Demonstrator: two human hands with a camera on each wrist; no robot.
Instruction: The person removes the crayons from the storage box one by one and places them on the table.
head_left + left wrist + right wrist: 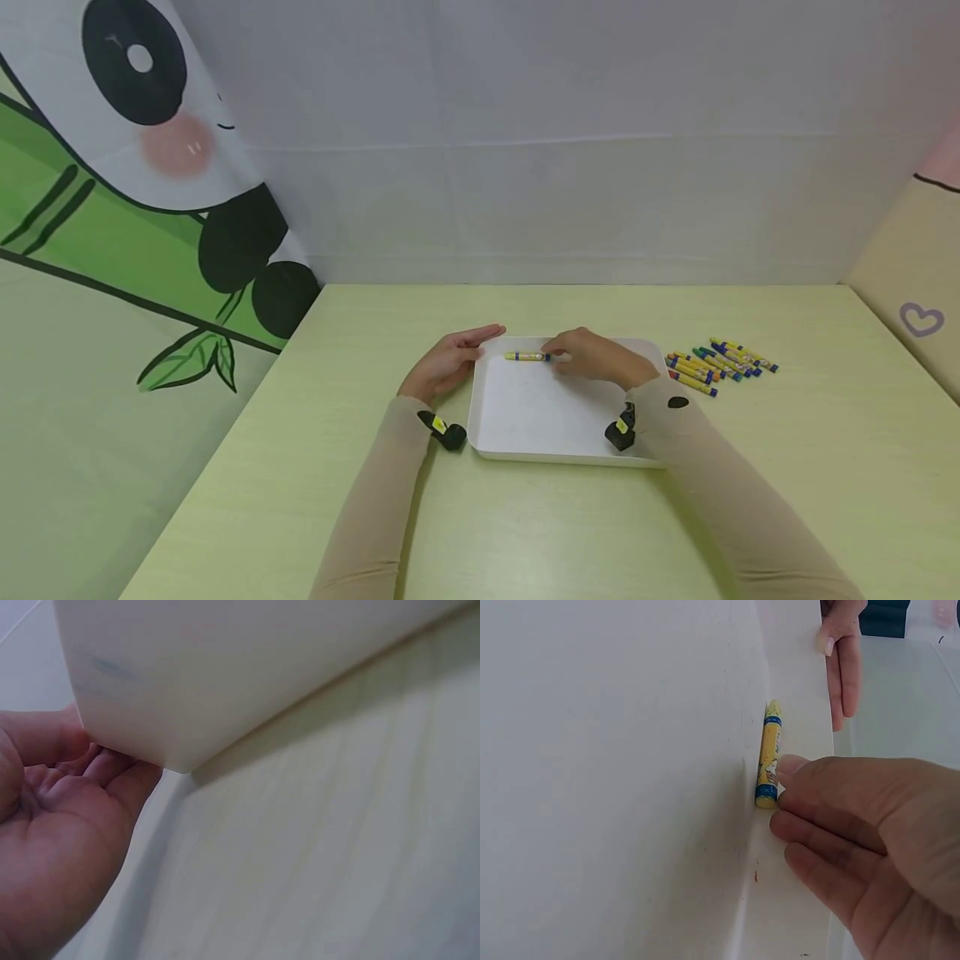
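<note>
On white tray, right hand touching yellow crayon, left hand steadying rim

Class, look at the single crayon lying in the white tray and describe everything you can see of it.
The crayon is a short stick in a yellow paper wrapper with blue bands near each end. It lies flat on its side along the far wall of the white tray, apart from the loose crayons on the table. The right hand touches one end with its fingertips. The left hand rests at the tray's corner, not on the crayon.
</note>
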